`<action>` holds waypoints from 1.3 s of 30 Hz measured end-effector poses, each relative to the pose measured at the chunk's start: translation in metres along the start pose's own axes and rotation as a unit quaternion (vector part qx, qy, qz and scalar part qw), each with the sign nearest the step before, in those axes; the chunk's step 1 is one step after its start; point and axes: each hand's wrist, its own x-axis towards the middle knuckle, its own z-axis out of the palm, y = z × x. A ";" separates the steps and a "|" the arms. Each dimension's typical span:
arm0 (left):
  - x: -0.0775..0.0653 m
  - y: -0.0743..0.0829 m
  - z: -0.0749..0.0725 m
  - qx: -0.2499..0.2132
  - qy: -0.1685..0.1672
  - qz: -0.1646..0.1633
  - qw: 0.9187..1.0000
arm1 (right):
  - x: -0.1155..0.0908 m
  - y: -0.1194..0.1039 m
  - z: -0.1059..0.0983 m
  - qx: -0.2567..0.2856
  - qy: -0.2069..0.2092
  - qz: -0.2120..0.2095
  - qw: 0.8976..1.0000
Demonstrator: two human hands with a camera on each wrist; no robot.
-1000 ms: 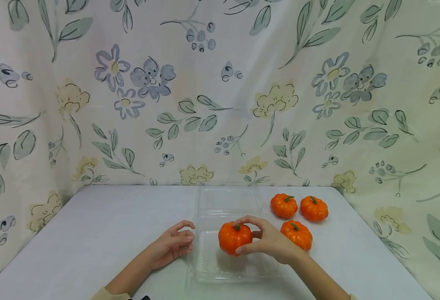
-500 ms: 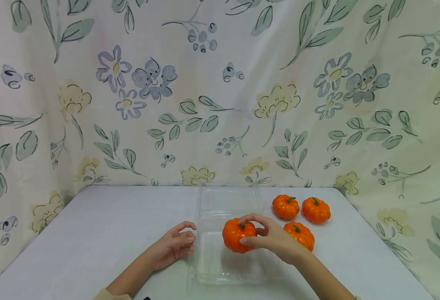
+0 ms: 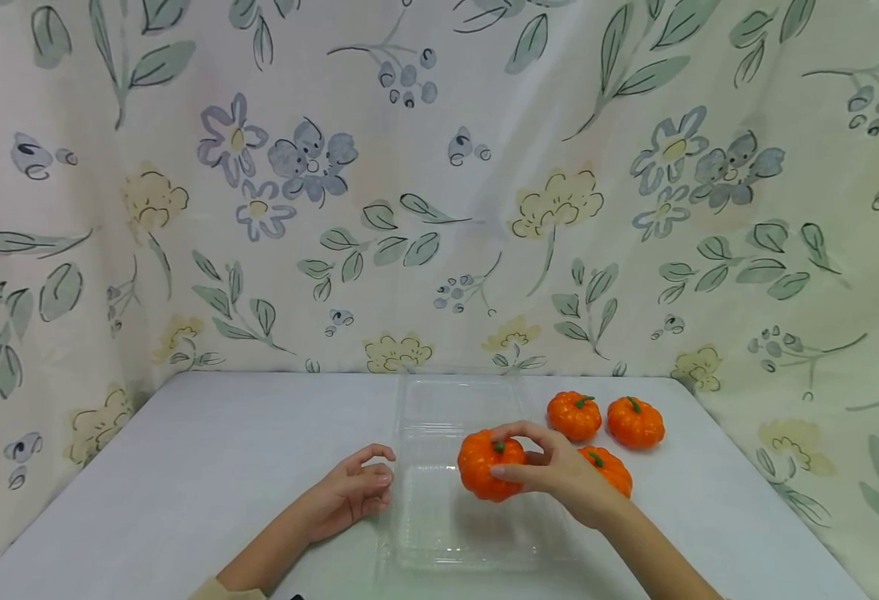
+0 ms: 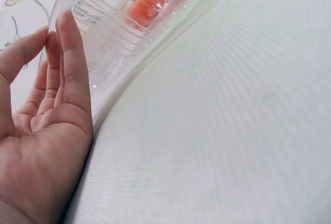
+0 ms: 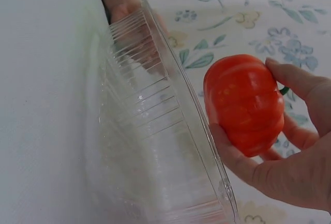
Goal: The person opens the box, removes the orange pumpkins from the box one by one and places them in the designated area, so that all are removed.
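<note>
My right hand (image 3: pixel 559 471) holds a small orange pumpkin (image 3: pixel 481 473) with a green stem between thumb and fingertips. The pumpkin hangs over a clear plastic clamshell container (image 3: pixel 424 554), whose lid lies back behind it. In the right wrist view the pumpkin (image 5: pixel 243 102) is above the container rim (image 5: pixel 186 84). My left hand (image 3: pixel 349 496) lies at the container's left edge, its fingers loosely bent. Seen from the left wrist, its fingertips (image 4: pixel 70 27) are close beside the clear wall; whether they touch it I cannot tell.
Two more pumpkins stand at the back right, one (image 3: pixel 574 416) beside the other (image 3: pixel 636 422). A third pumpkin (image 3: pixel 610 471) sits closer, partly hidden by my right hand. The white table (image 3: pixel 222 467) ends at a floral curtain (image 3: pixel 439 183) behind.
My right hand has moved a little right and up, carrying the pumpkin with it over the container. My left hand keeps its place beside the container.
</note>
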 end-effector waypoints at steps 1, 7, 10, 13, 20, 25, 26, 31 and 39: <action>0.000 0.000 0.000 0.001 0.001 0.000 1.000 | -0.001 0.000 -0.001 0.000 0.001 0.001 1.000; -0.001 -0.001 0.000 0.005 0.003 0.003 1.000 | -0.005 -0.001 -0.004 -0.010 0.011 0.007 1.000; -0.001 -0.001 0.000 0.002 -0.001 0.004 1.000 | -0.007 0.000 -0.006 -0.013 0.012 0.005 1.000; -0.001 -0.001 0.000 -0.001 -0.002 0.003 1.000 | -0.009 0.000 -0.008 -0.012 0.010 0.000 1.000; -0.001 0.000 0.001 -0.003 -0.003 0.003 1.000 | -0.012 0.002 -0.014 -0.003 0.009 0.001 1.000; -0.001 0.000 0.001 -0.002 0.000 0.001 1.000 | -0.015 0.003 -0.018 -0.008 0.019 -0.001 1.000; -0.001 0.000 0.001 -0.002 0.001 0.001 1.000 | -0.016 0.003 -0.019 -0.012 0.021 -0.003 1.000; 0.000 -0.001 -0.001 -0.004 0.002 0.000 1.000 | -0.021 0.003 -0.023 -0.047 0.046 0.005 0.998; 0.001 -0.001 -0.001 -0.005 0.004 0.000 1.000 | -0.027 0.001 -0.031 -0.083 0.083 0.011 0.993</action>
